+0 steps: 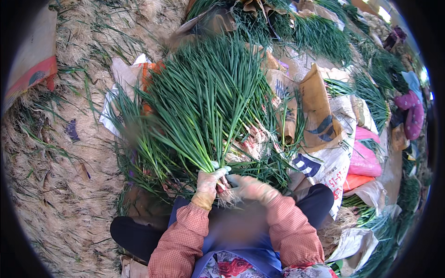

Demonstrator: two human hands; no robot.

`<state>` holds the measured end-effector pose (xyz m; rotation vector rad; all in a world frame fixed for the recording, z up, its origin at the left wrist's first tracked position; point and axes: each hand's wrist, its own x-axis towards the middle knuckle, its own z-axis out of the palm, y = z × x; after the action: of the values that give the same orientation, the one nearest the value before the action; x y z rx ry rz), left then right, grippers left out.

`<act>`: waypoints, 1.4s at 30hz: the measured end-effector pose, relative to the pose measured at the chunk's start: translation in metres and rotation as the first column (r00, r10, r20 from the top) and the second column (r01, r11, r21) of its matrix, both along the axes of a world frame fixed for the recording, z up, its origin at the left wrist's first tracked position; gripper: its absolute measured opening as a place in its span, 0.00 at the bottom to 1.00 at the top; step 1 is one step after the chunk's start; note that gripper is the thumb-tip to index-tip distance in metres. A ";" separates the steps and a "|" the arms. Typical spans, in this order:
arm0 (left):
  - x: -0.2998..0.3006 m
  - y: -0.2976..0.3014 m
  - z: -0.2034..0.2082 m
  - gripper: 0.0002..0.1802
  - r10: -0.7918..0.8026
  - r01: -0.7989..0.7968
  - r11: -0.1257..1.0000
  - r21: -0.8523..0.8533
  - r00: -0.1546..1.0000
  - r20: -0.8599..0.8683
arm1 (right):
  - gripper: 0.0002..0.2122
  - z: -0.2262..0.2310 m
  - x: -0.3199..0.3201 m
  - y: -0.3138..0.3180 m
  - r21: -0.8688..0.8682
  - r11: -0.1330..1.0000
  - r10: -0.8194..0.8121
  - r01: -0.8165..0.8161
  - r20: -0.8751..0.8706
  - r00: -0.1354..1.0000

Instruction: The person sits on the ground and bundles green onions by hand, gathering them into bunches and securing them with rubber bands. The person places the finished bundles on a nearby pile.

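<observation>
My left hand point(209, 183), in a pale, soiled glove, is closed round a small bunch of green onions point(200, 153) just above their reddish bulbs. The leaves point away from me, and the whitish roots hang toward my lap. Beside the bulbs is my gloved right hand point(254, 187), its fingers reaching to the stems. Motion blurs it, so its grip is unclear. Right beyond both hands lies a big heap of green onions point(208, 78), bulbs and roots point(252, 141) toward me at its right side.
Printed sacks point(320, 111) lie right of the heap, with pink bags point(364, 157) beyond them. More green onions point(320, 39) are piled at the far right. Dry root trimmings point(79, 194) cover the ground at left. A person's purple spotted sleeve point(412, 113) shows at the right edge.
</observation>
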<state>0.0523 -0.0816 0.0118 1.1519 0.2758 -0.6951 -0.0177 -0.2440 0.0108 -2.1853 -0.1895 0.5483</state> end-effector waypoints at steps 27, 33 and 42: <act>-0.031 0.007 -0.021 0.04 0.068 -0.062 0.997 0.053 0.989 -0.131 | 0.10 -0.011 0.042 0.055 0.684 0.244 -0.745 0.687 -0.322 0.585; -0.044 0.015 -0.013 0.09 -0.028 -0.083 0.920 -0.384 0.961 -0.274 | 0.18 -0.017 0.055 0.008 0.709 -0.384 -0.552 0.591 -0.690 0.469; -0.043 0.013 -0.017 0.07 0.034 -0.075 0.983 -0.166 0.971 -0.237 | 0.17 -0.013 0.040 0.033 0.488 0.561 -0.537 0.669 -0.400 0.743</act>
<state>0.0096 -0.0682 -0.0048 0.8937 0.4352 -0.7914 0.0224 -0.2114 -0.0019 -1.3950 0.4568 0.2460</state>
